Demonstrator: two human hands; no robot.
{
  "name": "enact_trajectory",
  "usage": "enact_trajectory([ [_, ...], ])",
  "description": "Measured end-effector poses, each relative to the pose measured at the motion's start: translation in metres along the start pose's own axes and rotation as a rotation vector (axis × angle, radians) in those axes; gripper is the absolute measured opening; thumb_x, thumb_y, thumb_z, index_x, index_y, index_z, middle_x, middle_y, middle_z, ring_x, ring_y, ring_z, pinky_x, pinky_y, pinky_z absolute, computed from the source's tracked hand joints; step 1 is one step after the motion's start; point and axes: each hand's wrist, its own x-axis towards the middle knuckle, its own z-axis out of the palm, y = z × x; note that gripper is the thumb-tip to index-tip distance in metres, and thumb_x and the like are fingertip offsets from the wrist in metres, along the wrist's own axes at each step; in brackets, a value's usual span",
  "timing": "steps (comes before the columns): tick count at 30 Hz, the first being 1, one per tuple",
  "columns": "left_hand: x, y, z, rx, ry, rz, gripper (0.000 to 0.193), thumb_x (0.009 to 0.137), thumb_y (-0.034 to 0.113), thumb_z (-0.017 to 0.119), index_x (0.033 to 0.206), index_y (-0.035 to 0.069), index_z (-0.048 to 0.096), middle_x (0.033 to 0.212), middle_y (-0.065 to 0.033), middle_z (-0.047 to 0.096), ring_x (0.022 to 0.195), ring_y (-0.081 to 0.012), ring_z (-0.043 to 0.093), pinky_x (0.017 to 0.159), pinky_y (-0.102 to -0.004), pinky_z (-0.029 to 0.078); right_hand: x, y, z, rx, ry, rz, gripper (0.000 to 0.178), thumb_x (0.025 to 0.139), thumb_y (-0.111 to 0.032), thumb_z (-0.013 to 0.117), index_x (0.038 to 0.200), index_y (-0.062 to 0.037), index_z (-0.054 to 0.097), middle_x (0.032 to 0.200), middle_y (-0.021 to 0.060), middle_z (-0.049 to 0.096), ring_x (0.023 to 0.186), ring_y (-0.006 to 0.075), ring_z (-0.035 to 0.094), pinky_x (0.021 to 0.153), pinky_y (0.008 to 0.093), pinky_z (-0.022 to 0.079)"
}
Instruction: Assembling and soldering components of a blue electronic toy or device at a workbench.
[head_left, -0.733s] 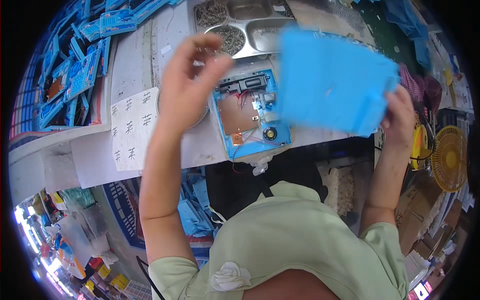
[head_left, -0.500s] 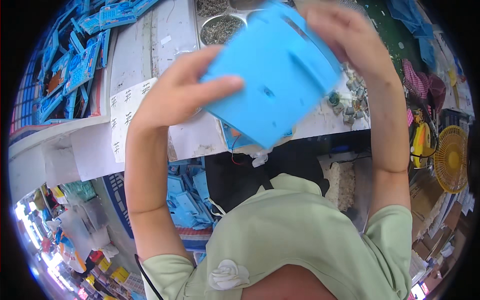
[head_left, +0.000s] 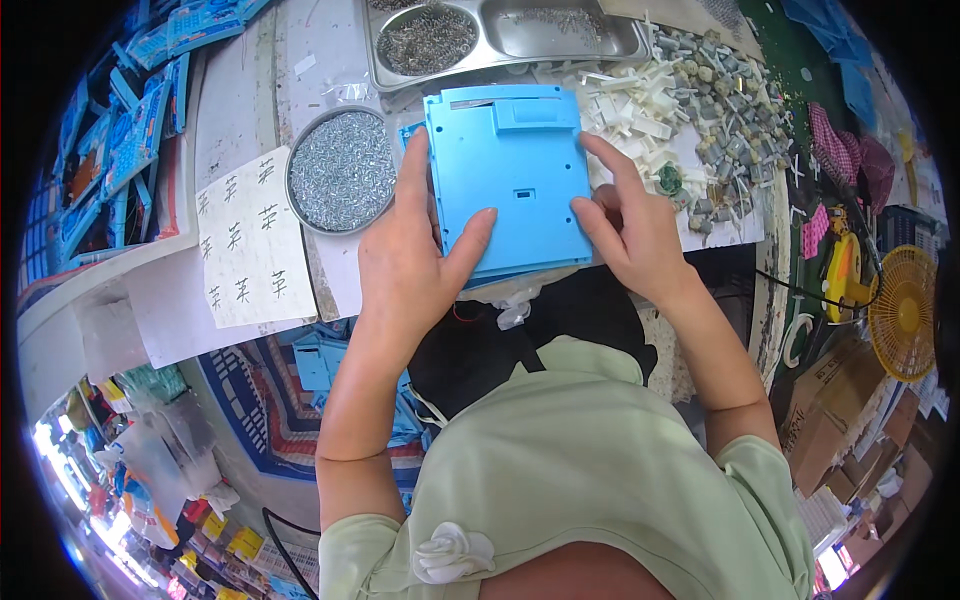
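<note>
A squarish blue plastic casing (head_left: 510,190) lies flat at the table's front edge, its moulded back face up with small holes and a raised block at the top. My left hand (head_left: 410,240) grips its left side, thumb on the face and fingers along the edge. On the opposite side my right hand (head_left: 635,225) holds the right edge, with index finger and thumb against it and the other fingers curled. What lies beneath the casing is mostly hidden; a blue edge shows at its upper left. A round dish (head_left: 289,190) of small metal screws sits left of my left hand.
A metal compartment tray (head_left: 480,62) with small metal parts stands beyond the casing. White plastic pieces (head_left: 625,105) and small grey motors (head_left: 735,135) are heaped to the right. A sheet with handwritten characters (head_left: 245,240) lies left. Blue assembled units (head_left: 140,130) fill a bin at far left.
The blue casing, tilted and blurred in the air before, now lies flat and squared at the table edge. Both hands have come down toward me with it, uncovering the screw dish and white pieces.
</note>
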Motion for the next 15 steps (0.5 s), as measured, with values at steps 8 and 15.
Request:
enact_trajectory([
  [8, -0.015, -0.006, -0.001, 0.01, 0.022, -0.042, 0.082, 0.088, 0.028, 0.078, 0.151, -0.006, 0.038, 0.064, -0.0069, 0.056, 0.052, -0.0214, 0.056, 0.05, -0.0351, 0.045, 0.023, 0.005, -0.002, -0.109, -0.133, -0.144, 0.045, 0.097, -0.024, 0.067, 0.14, -0.0151, 0.057, 0.075, 0.0139, 0.069, 0.066, 0.0338, 0.069, 0.06, 0.0404, 0.053],
  [15, -0.028, -0.013, 0.003, 0.087, 0.041, -0.093, 0.077, 0.09, 0.03, 0.078, 0.149, -0.006, 0.043, 0.06, -0.0088, 0.058, 0.052, -0.0246, 0.061, 0.051, -0.0358, 0.047, 0.025, -0.004, -0.004, -0.288, -0.218, -0.337, 0.056, 0.097, -0.019, 0.066, 0.15, -0.0141, 0.051, 0.076, 0.0168, 0.068, 0.067, 0.0357, 0.066, 0.064, 0.0436, 0.054],
])
